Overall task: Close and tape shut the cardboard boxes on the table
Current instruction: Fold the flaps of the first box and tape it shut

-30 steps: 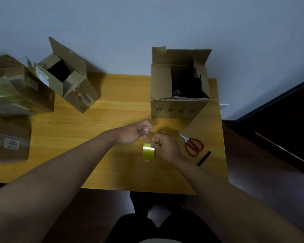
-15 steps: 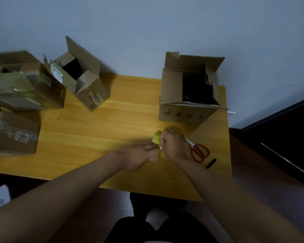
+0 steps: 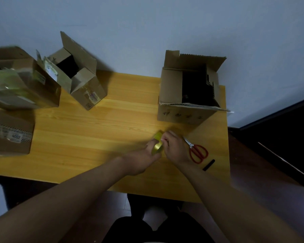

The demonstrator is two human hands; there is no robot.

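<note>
Both hands met over the right half of the worktop [image 3: 98, 137], near its front edge. Left hand [image 3: 142, 157] curled round the yellow tape roll [image 3: 158, 144], holding it on edge just above the wood. Right hand [image 3: 175, 148] closed at the roll's top, fingertips pinching or picking at its rim; whether a free tape end was caught could not be made out.

Red scissors [image 3: 198, 153] lay just right of the right hand, a short black stick [image 3: 208, 165] beside them toward the right front corner.

Nearest box [image 3: 184, 114] stood at the right rear corner, flaps up, dark inside, handwriting on its front. Small box [image 3: 81, 81] at the rear, left of centre, also open. Two more boxes [image 3: 23, 88] at the left edge, blurred; state of their flaps unclear.

Judged step: finding and lifting the tape end, before any closing. No box yet seemed taped. Next move would call for peeling a length free, then folding the nearest box's flaps flat, scissors within reach for the cut.
</note>
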